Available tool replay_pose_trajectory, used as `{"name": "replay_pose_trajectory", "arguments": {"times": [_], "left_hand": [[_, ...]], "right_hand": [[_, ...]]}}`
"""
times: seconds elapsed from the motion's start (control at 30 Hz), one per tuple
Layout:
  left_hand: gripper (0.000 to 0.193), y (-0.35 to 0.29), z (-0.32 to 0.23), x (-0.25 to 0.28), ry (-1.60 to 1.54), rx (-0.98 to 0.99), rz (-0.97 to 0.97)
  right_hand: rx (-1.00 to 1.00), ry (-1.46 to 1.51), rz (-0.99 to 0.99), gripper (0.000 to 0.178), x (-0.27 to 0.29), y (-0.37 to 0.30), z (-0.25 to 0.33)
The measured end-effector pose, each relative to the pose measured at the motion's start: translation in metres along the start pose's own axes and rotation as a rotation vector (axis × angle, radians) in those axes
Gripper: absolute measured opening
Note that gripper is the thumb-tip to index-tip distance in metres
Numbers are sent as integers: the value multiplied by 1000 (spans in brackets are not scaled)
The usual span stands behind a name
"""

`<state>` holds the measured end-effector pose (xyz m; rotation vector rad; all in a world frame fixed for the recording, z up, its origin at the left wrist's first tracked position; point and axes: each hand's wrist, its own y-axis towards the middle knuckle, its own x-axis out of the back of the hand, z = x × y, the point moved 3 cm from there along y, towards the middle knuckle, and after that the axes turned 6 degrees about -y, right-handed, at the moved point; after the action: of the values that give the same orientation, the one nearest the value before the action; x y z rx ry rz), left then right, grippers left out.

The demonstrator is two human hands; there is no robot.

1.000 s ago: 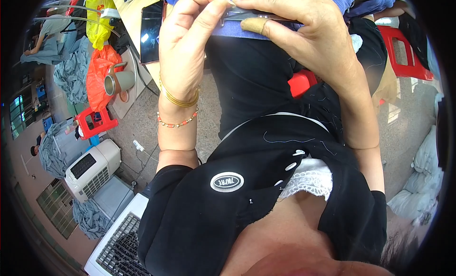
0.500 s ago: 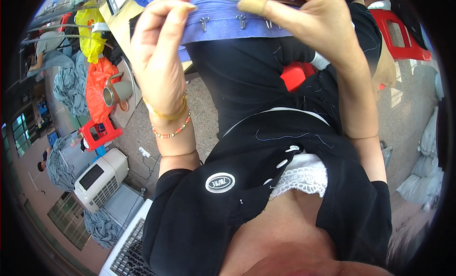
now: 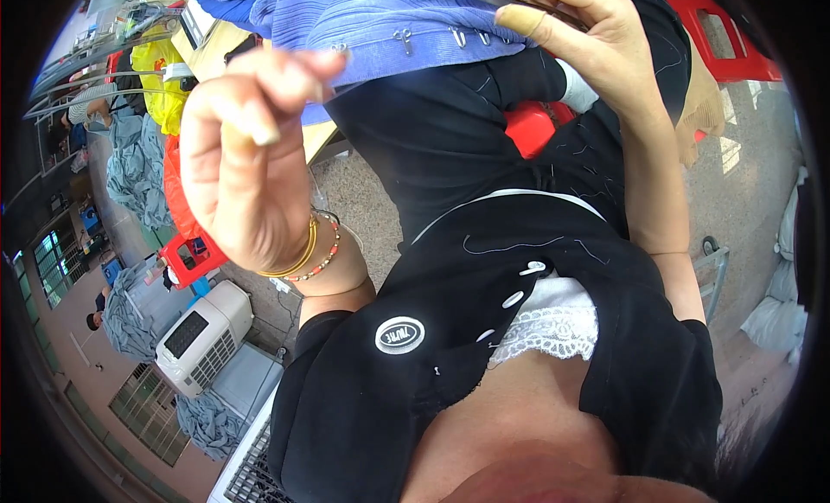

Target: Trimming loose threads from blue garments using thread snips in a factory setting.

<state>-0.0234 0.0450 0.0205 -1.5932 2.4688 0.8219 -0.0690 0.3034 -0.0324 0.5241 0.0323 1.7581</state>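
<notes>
A blue ribbed garment lies across my lap at the top of the view, with several small metal clasps along its hem band. My left hand is raised left of the hem, apart from the cloth. Its fingers are curled in, slightly blurred, and anything pinched in them is too small to name. At the garment's right side is my right hand, a yellowish cover on its thumb. Its fingers are closed around a slim dark tool, whose kind is mostly hidden.
A light wooden tabletop stands at upper left, beside a yellow bag. Grey-blue cloth heaps, a red stool and a white air cooler are further left. Another red stool is at upper right. White sacks lie at far right.
My left hand has moved left and down, away from the hem, its fingers curling more. The garment's hem has tilted slightly, while my right hand has shifted a little right and down.
</notes>
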Motion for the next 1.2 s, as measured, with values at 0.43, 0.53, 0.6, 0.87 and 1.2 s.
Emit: {"name": "replay_pose_trajectory", "arguments": {"times": [0.43,0.53,0.6,0.87,1.2], "left_hand": [[10,22,6,-24,1039,-154,111],[12,23,19,-22,1384,-299,-94],[15,22,24,-20,1461,-222,-40],[16,22,32,-28,1509,-218,-8],[20,28,35,-39,1707,-136,64]], "right_hand": [[77,640,-8,36,-32,7,-35],[-252,445,110,25,-34,10,-48],[-233,411,185,12,-35,14,-44],[-310,584,143,13,-19,24,-45],[-179,485,111,11,-13,40,-34]]}}
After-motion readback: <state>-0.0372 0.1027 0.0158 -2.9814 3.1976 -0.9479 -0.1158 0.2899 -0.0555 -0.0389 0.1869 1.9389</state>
